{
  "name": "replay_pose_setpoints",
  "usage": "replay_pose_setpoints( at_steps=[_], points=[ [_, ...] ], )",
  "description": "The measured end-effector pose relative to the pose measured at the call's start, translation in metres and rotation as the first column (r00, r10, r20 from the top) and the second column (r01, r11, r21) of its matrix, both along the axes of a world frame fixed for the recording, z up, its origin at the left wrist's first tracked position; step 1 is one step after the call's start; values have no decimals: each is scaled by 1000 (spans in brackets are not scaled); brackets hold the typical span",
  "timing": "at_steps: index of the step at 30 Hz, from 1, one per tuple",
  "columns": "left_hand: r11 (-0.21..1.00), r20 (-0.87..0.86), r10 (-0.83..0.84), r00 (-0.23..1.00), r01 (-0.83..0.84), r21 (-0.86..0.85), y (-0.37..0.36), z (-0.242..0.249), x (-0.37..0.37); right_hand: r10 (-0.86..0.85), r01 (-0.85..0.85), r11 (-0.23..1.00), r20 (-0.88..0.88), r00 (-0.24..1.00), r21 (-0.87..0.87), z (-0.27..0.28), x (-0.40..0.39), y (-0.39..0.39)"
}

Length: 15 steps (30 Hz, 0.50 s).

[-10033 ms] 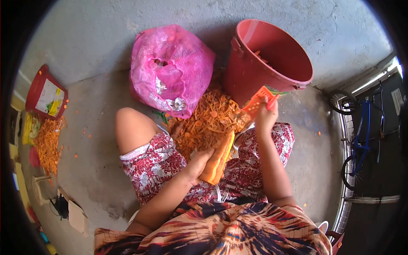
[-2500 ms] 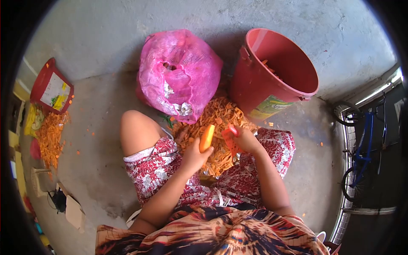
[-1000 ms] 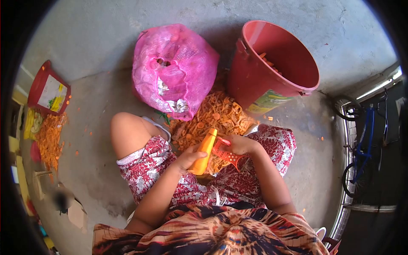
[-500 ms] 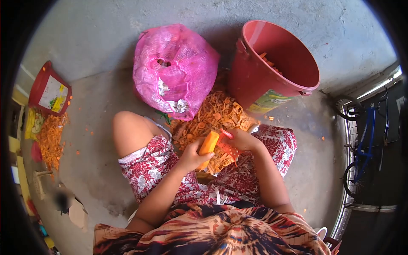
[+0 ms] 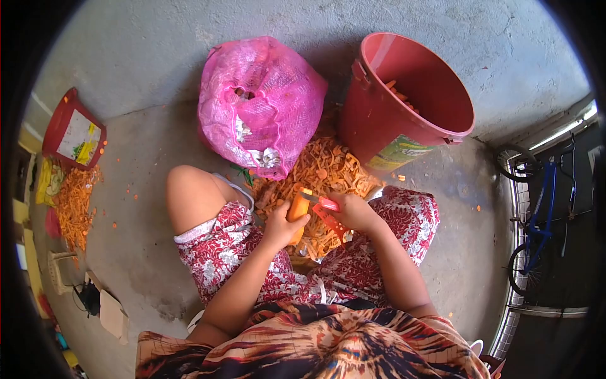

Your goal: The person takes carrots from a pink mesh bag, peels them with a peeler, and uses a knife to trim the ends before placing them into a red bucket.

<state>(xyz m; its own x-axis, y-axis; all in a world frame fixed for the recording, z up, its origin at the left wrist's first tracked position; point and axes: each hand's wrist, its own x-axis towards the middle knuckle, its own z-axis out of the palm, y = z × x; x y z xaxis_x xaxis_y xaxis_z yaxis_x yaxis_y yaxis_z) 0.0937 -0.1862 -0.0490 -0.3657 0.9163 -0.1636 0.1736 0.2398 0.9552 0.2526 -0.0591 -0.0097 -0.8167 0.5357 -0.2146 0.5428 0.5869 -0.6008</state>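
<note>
My left hand (image 5: 282, 225) is wrapped around a thick peeled carrot (image 5: 300, 208), held upright over a heap of orange peelings (image 5: 315, 167) between my legs. My right hand (image 5: 355, 213) grips a small knife (image 5: 323, 202) with a red-pink handle. Its blade lies across the carrot near the upper end. A flat red-orange tool with holes (image 5: 332, 223), which looks like a peeler, also sticks out below the fingers of the right hand. How it sits in the palm is hidden.
A pink mesh sack (image 5: 271, 95) and a large red bucket (image 5: 404, 107) with carrots (image 5: 399, 91) inside stand ahead by the wall. At left are a smaller red bucket (image 5: 74, 132) and another peelings heap (image 5: 76, 205). A blue bicycle (image 5: 541, 215) is at right.
The knife blade has come across the carrot's upper end, where the right hand's tools were beside it before. The carrot has shifted slightly left and stands more upright.
</note>
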Motion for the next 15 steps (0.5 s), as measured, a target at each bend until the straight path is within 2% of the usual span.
replay_pose_setpoints(
  at_steps=[4, 7, 11, 13, 14, 15],
  points=[
    [999, 52, -18, 998, 16, 32, 1, -4, 2, -34, 26, 993, 71, 997, 112, -7, -3, -1],
    [998, 79, -30, 996, 26, 52, 0, -2, 2, -60, 57, 989, 17, 998, 137, -2, -4, -5],
    [1000, 207, -7, 978, 1, 30, -2, 10, 3, -309, 275, 948, 257, 916, 158, 6, -18, -12],
    [982, 24, -161, 987, 157, 108, -6, 22, 4, -464, 431, 886, 358, 811, 172, -3, -23, -3],
    [961, -72, -232, 970, 240, 135, -9, 28, 6, -479, 481, 871, 390, 786, 100, -1, -16, 12],
    [964, -4, -238, 971, 237, 125, -10, 31, 11, -490, 453, 872, 351, 798, 188, -12, -6, 24]
  ],
)
